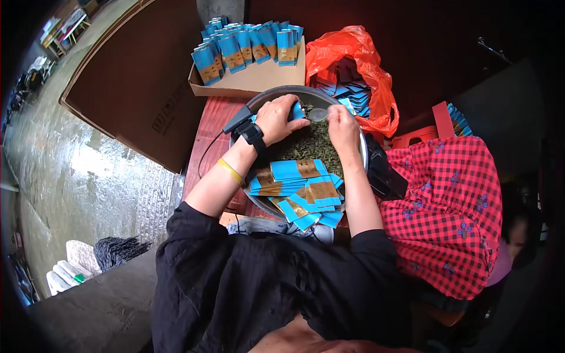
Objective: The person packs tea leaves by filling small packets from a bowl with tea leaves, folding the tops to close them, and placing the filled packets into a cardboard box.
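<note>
A round metal basin point(363, 150) before me holds loose dried green leaves point(304, 140), which look like tea. My left hand point(277, 120), over the far left of the basin, grips a small blue packet point(296, 110). Just right of it my right hand point(343, 128) is closed around a clear plastic spoon point(318, 115); its bowl is beside the packet. The spoon and right hand are slightly blurred, and the spoon's contents cannot be made out. Flat blue and gold packets point(304, 187) lie stacked in the near part of the basin, on the leaves.
Beyond the basin, a shallow cardboard tray point(251, 84) holds upright packets. A red plastic bag point(384, 88) with more packets stands right of it. A grey device point(238, 119) with a cable sits at the basin's left rim. A large carton point(132, 79) flanks the table; a person in checked cloth point(446, 212) is at right.
</note>
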`<state>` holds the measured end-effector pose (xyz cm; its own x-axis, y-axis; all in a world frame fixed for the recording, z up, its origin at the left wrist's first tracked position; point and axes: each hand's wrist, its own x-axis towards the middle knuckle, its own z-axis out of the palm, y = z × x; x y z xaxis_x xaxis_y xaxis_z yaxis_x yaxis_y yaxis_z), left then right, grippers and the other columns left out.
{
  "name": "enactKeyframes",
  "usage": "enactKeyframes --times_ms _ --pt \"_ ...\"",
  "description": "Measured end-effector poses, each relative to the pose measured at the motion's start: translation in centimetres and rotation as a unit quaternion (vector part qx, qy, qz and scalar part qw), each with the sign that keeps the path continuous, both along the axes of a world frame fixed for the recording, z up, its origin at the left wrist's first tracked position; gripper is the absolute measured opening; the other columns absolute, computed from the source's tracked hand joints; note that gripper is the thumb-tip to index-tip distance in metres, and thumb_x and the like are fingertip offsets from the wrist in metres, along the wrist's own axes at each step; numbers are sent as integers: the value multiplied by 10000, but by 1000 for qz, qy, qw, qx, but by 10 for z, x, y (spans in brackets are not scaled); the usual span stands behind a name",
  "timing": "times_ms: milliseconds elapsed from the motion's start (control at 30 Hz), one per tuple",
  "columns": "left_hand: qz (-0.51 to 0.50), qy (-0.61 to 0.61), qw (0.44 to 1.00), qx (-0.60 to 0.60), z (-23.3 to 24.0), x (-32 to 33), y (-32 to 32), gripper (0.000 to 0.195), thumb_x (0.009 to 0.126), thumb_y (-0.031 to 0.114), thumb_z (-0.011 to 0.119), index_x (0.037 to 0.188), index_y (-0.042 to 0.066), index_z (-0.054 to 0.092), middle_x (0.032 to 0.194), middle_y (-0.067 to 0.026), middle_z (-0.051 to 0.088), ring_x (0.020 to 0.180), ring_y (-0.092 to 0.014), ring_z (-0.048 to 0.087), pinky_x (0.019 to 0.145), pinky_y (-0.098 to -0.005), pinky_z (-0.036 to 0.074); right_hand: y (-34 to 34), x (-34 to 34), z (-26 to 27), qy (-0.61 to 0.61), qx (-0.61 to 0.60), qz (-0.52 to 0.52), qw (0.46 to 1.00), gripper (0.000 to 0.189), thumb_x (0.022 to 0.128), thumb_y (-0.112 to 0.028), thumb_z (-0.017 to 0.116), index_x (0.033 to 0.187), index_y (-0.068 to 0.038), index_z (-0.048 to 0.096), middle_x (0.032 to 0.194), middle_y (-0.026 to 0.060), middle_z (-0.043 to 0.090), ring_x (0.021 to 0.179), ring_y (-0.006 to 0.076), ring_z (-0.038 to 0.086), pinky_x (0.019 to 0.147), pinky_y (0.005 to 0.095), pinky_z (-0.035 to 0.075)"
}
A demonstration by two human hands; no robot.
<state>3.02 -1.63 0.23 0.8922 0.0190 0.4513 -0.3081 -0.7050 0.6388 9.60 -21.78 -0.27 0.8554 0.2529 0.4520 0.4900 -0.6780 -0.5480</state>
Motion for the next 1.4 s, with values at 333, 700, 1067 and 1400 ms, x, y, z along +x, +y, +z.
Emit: enactKeyframes --times_ms 333,700,1067,1400 --pt "-33 13 999 5 21 -12 -3 570 752 358 777 1170 31 571 1110 -184 634 1033 -364 607 866 -432 492 3 12 -28 193 148 100 965 315 975 -292 491 923 -20 641 696 97 671 645 186 665 619 322 513" --pt "-17 -12 999 34 -14 -7 -4 572 734 316 783 1173 28 556 1120 -177 629 1052 -361 597 870 -437 486 18 -21 3 112 229 180 950 262 986 -257 509 960 -25 628 726 23 629 635 104 599 582 231 457" --pt "20 10 998 60 -12 -12 0 691 776 520 707 1201 7 526 1131 -191 631 1072 -355 598 881 -439 479 16 -27 18 -172 72 149 971 142 955 -146 556 945 -17 614 745 108 646 683 233 662 622 328 503" --pt "24 -20 993 116 -15 -10 -1 690 773 534 696 1202 20 530 1092 -158 642 1029 -326 608 828 -429 476 11 -7 -14 197 38 150 968 262 952 -257 522 981 -23 635 770 150 683 702 271 679 659 376 520"
